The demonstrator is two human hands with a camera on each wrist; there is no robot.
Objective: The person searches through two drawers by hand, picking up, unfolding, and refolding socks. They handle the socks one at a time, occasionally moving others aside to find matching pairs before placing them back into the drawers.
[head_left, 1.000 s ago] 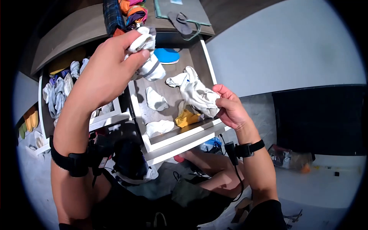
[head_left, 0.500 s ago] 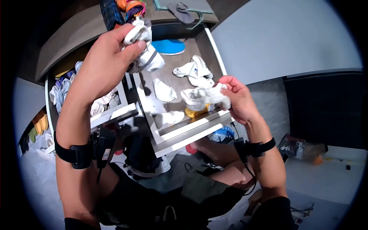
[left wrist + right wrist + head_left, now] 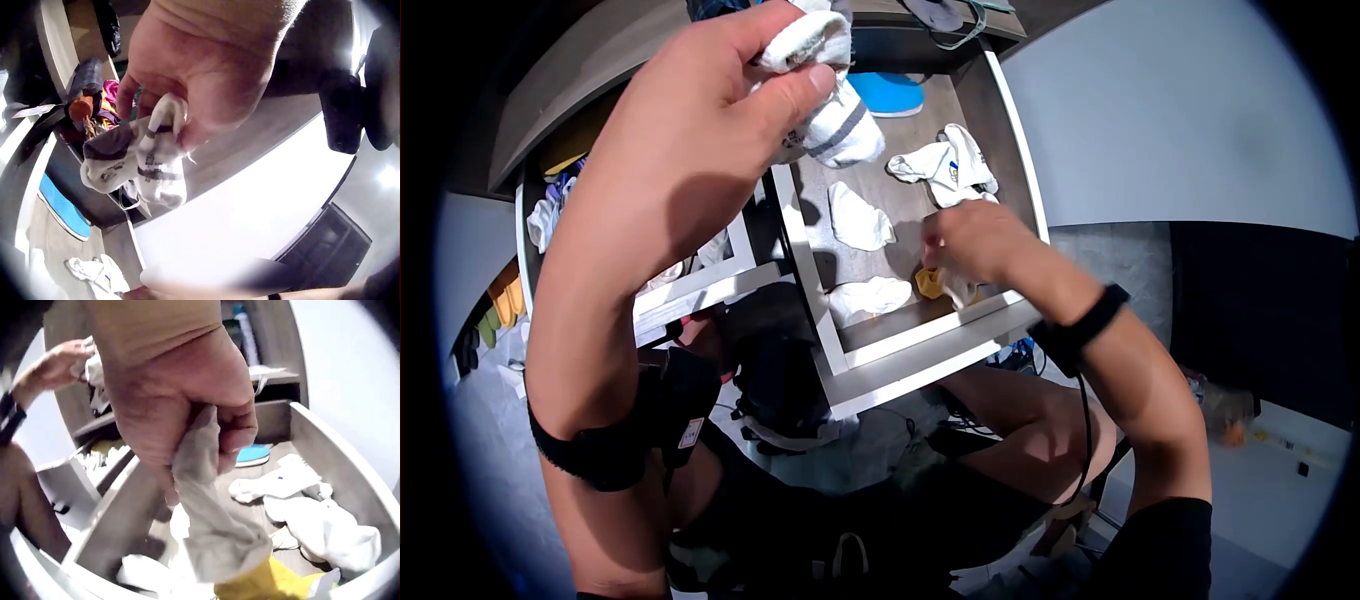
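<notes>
My left hand [image 3: 690, 140] pinches a white sock with grey bands [image 3: 845, 130] between thumb and fingers, held up above the drawers. The left wrist view shows this bunched sock [image 3: 159, 169] with dark markings. My right hand [image 3: 985, 240] is low over the front right of the open drawer [image 3: 930, 345], back upward. From its curled fingers hangs an off-white sock [image 3: 215, 525], seen best in the right wrist view. Just below lies a yellow sock [image 3: 262, 581]. White socks [image 3: 948, 168] lie behind the right hand, and two more white pieces [image 3: 860, 218] rest to its left.
A blue shoe-like item with a white edge [image 3: 887, 93] lies at the drawer's back. A second open drawer with more clothing [image 3: 540, 225] stands at the left. On the cabinet top is a grey slipper-shaped item [image 3: 937, 12]. A white panel [image 3: 1180, 110] bounds the right side.
My right hand has turned back upward and moved left and lower over the drawer. My left hand keeps hold of the banded sock and appears larger and slightly further right.
</notes>
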